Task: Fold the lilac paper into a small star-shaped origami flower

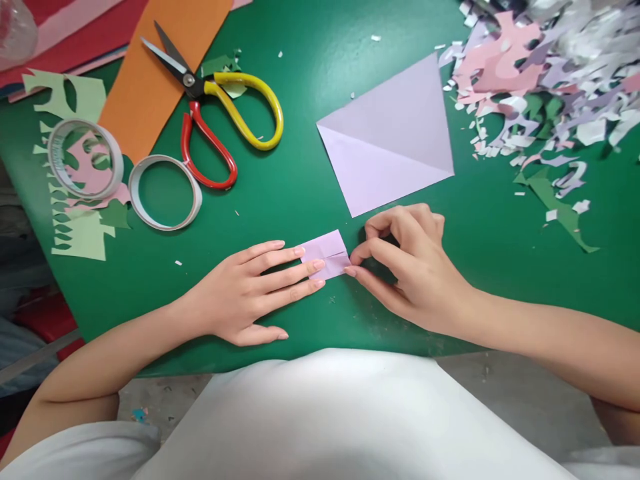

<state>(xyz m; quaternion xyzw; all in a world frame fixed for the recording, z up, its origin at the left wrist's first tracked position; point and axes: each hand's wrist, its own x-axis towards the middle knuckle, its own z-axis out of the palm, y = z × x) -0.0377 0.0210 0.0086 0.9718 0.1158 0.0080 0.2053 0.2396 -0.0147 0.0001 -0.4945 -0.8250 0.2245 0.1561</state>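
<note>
Both hands (250, 290) (410, 267) on folded paper (327, 253)

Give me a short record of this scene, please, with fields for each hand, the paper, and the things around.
left hand: flat, fingers pressing the small folded lilac paper
right hand: pinching the same paper at its right edge
surface: green table
larger paper: lilac sheet with a diagonal crease, beyond the hands
tools: scissors with red and yellow handles; two tape rolls, far left
scraps: pile of paper cuttings, far right
</note>
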